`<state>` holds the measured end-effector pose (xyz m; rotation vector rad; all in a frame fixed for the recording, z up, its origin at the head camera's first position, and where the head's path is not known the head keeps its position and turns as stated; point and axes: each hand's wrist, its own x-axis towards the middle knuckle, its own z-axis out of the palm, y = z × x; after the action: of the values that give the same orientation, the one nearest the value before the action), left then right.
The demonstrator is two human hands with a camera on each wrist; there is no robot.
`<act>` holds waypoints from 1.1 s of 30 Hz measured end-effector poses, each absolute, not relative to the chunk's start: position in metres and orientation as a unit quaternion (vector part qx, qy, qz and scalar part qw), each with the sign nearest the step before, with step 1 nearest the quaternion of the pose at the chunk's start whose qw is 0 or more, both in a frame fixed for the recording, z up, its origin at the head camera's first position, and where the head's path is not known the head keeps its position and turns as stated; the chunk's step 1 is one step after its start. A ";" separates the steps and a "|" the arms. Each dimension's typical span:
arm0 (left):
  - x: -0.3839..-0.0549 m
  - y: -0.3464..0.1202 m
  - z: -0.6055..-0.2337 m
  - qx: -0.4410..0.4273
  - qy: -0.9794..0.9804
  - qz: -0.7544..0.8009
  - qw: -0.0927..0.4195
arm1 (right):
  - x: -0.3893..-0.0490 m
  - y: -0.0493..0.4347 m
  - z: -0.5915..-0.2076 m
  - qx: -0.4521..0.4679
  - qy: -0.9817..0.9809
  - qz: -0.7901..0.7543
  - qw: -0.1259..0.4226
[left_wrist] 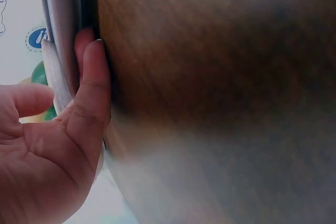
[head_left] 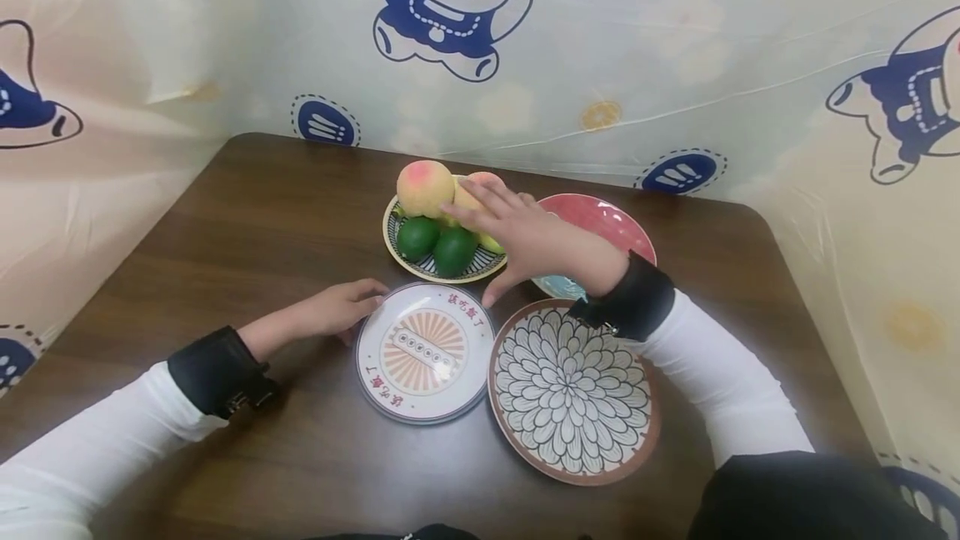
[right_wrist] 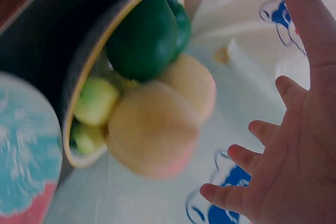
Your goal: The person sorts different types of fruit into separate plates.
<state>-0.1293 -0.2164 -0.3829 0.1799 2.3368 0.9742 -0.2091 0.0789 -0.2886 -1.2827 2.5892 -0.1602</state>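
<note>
My left hand (head_left: 341, 308) rests at the left rim of a white plate (head_left: 476, 332) with red characters and a sunburst picture. In the left wrist view its fingers (left_wrist: 93, 66) lie along the rim, with the thumb apart from them. My right hand (head_left: 532, 238) is spread over the right side of a patterned bowl (head_left: 450, 277) with a yellow rim. Two peaches (head_left: 424, 188), dark green fruits (head_left: 453, 252) and yellow-green fruits (right_wrist: 96, 100) fill that bowl. The right wrist view shows the right palm holding nothing, apart from the fruit.
A brown-rimmed plate with a petal pattern (head_left: 570, 390) lies right of the white plate. Behind it, a red and light-blue dish (head_left: 600, 219) is partly covered by my right arm. A printed curtain (head_left: 637, 40) hangs behind the dark wooden table (head_left: 300, 215).
</note>
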 end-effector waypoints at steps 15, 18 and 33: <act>-0.141 -0.213 -0.387 0.075 0.876 0.362 0.310 | -0.216 0.055 -0.316 -0.441 0.886 -0.059 0.130; -0.142 -0.213 -0.389 0.075 0.875 0.363 0.310 | -0.216 0.051 -0.320 -0.444 0.885 -0.050 0.132; -0.139 -0.217 -0.394 0.053 0.874 0.377 0.302 | -0.223 0.023 -0.356 -0.450 0.883 0.004 0.135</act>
<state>-0.1389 -0.2174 -0.3942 0.1401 2.3171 1.0000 -0.2231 0.0231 -0.3556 -1.3045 2.5583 0.0127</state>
